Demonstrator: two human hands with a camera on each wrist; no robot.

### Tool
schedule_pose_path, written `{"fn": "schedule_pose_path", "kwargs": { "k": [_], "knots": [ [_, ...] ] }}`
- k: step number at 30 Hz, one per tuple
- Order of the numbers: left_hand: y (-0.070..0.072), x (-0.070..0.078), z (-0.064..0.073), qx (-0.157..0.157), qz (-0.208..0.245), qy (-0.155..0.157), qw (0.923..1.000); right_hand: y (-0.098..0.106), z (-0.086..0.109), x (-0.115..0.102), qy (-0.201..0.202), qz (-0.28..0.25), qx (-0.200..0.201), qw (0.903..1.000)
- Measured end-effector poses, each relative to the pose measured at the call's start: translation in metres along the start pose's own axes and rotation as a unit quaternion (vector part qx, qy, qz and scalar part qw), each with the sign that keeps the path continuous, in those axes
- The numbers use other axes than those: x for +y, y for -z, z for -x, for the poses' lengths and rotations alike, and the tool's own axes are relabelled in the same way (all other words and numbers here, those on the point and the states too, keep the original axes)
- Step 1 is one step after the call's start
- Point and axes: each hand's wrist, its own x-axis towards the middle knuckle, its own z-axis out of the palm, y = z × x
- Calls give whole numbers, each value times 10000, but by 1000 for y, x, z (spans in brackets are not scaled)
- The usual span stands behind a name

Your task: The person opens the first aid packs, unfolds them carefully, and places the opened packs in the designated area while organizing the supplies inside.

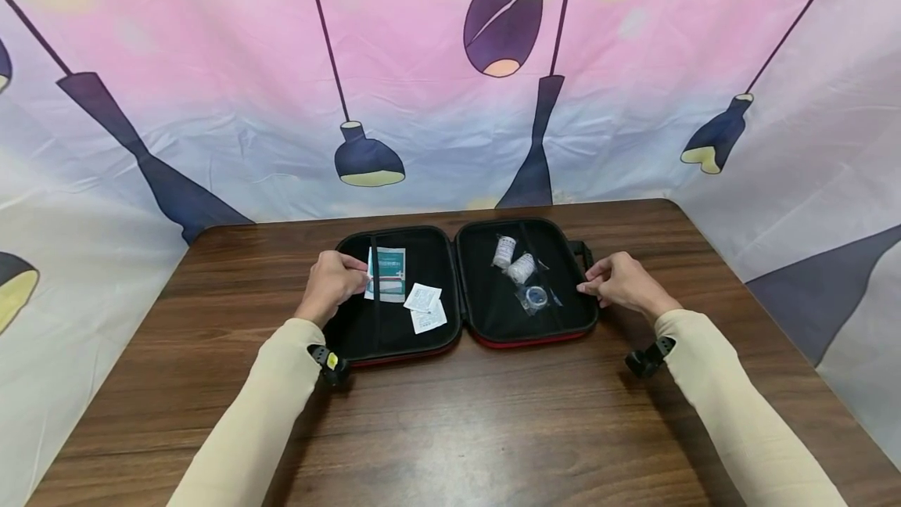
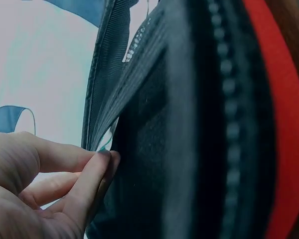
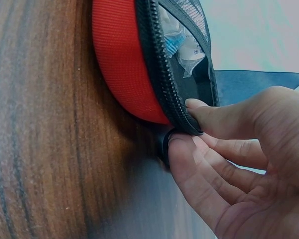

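A black-lined, red-shelled zip case [image 1: 486, 288] lies unfolded on the table. My left hand [image 1: 332, 284] reaches over its left half and pinches the edge of a green-and-white packet [image 1: 392, 272], which sits behind a black elastic strap [image 1: 375, 296]. In the left wrist view the fingertips [image 2: 103, 158] meet at a small bit of the packet beside the black lining. At the case's right side, my right hand [image 1: 622, 284] grips the rim, thumb on the inside of the zipper edge [image 3: 177, 99] and fingers beneath.
Two small white packets [image 1: 425, 308] overlap in the left half. The right half holds two wrapped white rolls [image 1: 522, 267] and a bagged round roll [image 1: 536, 297]. A black handle [image 1: 581, 253] juts from the right side. Behind the wooden table [image 1: 479, 429] hangs a printed cloth [image 1: 436, 100].
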Motion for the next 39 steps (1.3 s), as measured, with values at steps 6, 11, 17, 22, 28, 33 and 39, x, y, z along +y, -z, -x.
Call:
{"fn": "schedule_pose_path", "kwargs": {
  "k": [6,11,17,22,28,33,39],
  "knots": [
    [-4,-1,-2,-65,42,-33,10000,-1,0,-2,-4,-15,-12,10000],
    [-1,-1,-1,-153,75,-78,9998,-1,0,-3,-5,-58,-25,10000],
    [5,0,0,-284,174,-111,9994,0,0,-4,-53,-93,1,9999],
    [8,1,2,-259,74,-170,9995,1,1,-4,-50,-59,4,10000],
    [8,8,6,-275,-295,-385,9984,2,2,-2,-1,-42,-26,10000],
    [3,15,9,-536,-500,-507,9960,2,3,-2,-16,-45,-50,10000],
    [-7,20,10,-901,-640,-639,9918,0,3,-3,-19,-48,-45,10000]
  ]
}}
